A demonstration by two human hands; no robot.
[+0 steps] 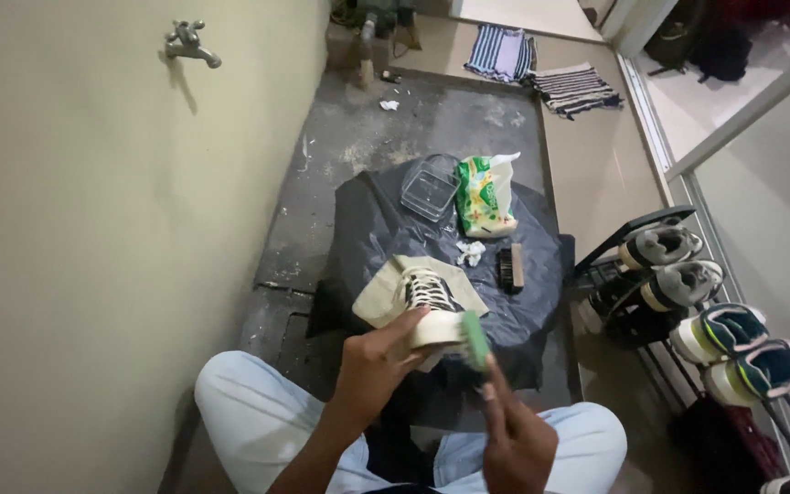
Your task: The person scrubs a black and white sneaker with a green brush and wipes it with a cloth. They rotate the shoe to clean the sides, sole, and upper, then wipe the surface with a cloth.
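Spread over the concrete floor: a black plastic sheet. Above its near edge, a black lace-up sneaker with white toe, clasped underneath by the left hand. Against the toe, a green brush, gripped tight in the right hand.

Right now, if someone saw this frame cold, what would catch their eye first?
The eye lands at centre bottom, where the left hand holds a black sneaker with white laces and a pale toe, while the right hand presses a green brush to that toe. Behind them, a dark plastic sheet on the floor bears a green bag, a clear container and a wooden brush. A shoe rack with sneakers runs along the right.
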